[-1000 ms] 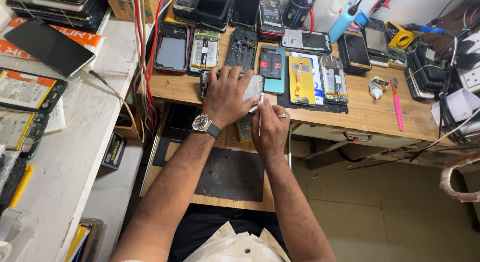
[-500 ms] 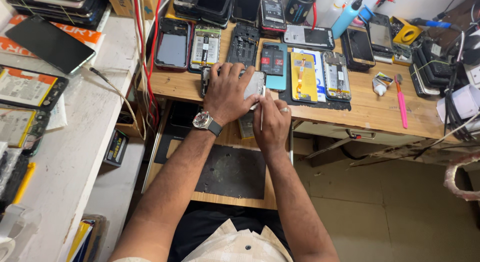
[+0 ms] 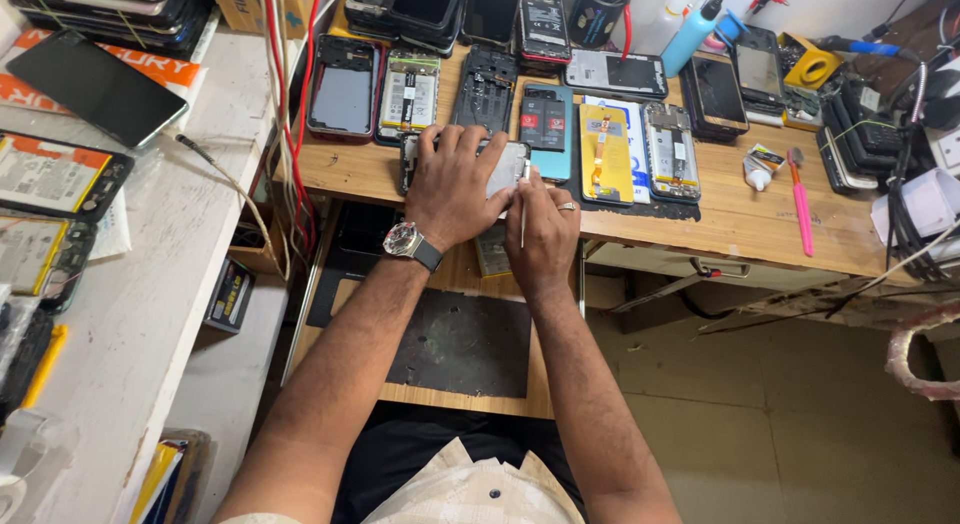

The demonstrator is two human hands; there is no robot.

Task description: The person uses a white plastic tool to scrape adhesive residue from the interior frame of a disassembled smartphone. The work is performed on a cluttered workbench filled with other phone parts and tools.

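My left hand (image 3: 455, 184), with a wristwatch (image 3: 410, 244) on the wrist, presses flat on an opened phone (image 3: 508, 166) at the front edge of the wooden workbench (image 3: 740, 224). My right hand (image 3: 540, 229) pinches a thin metal tool (image 3: 524, 199), its tip touching the phone's right edge beside the left fingers. Most of the phone is hidden under the left palm.
Several dismantled phones, a teal phone (image 3: 548, 124) and a yellow display part (image 3: 606, 154) lie behind the hands. A pink tool (image 3: 801, 204), a blue bottle (image 3: 695, 29) and cables sit right. A black mat (image 3: 450, 339) covers a pull-out shelf. A white counter (image 3: 150, 264) runs left.
Both hands have stayed on the phone; the right hand has shifted slightly with the tool along the phone's edge. The view has drifted a little.
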